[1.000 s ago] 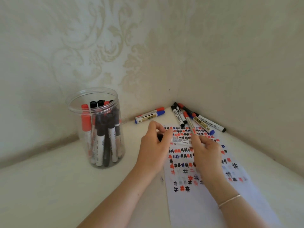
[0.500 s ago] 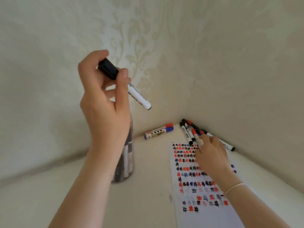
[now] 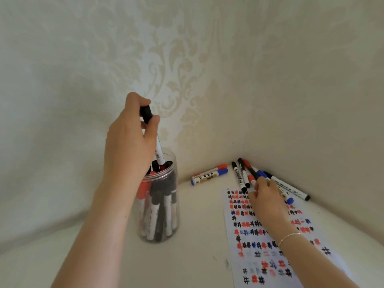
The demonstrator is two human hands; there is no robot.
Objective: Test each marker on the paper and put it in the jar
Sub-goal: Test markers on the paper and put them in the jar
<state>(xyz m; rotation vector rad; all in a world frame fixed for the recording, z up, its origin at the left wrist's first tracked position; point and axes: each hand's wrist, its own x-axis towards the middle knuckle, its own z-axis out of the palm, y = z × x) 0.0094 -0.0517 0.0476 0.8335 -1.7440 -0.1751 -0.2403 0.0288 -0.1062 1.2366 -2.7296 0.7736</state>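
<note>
My left hand [image 3: 131, 142] grips a black-capped white marker [image 3: 159, 151] near its cap, almost upright, with its lower end just inside the mouth of the clear plastic jar [image 3: 173, 177]. Several red and black markers stand in the jar. My right hand [image 3: 268, 201] rests on the top of the test paper [image 3: 249, 260], which is covered in red, black and blue hash marks. Its fingers curl over a blue-capped marker [image 3: 290, 200] in the loose pile in the corner; the grip itself is hidden.
A red and a blue marker [image 3: 209, 175] lie side by side against the back wall. Two black markers [image 3: 240, 176] and a long black one [image 3: 291, 189] lie in the corner by the right wall. Both walls close in on the white tabletop [image 3: 197, 246].
My left hand has carried the black marker from the paper up and over, then lowered its end into the jar's mouth. My right hand has reached forward to the pile in the corner.
</note>
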